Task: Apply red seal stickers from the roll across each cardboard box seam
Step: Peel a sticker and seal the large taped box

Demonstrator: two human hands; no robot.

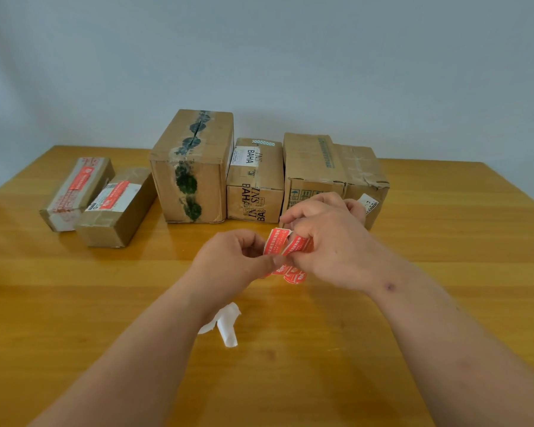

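- Red seal sticker strip [285, 248] is up off the tabletop [444, 241], held btwn my two hands, centre of view, in front of the box row.
- My left hand [232, 257] pinches the strip's lower-left end w/ thumb and fingertips; one sticker stands up just right of that thumb.
- My right hand [330, 241] curls round the rest of the strip from the right; fingers bent over it, hands nearly touching.
- More red stickers [295, 275] hang below both hands; can't tell if they touch the wood.
- White backing paper scrap [227, 326] lies on the tabletop near my left wrist, partly curled.
- Behind: two small boxes at left, each w/ a red sticker on top – far one [77, 192], near one [117, 208], side by side.
- Tall box w/ green-printed tape [195, 167] mid-row; "BAHA" box [255, 180] just right of it.
- Two more brown boxes [336, 171] at right, partly hidden by my right hand.
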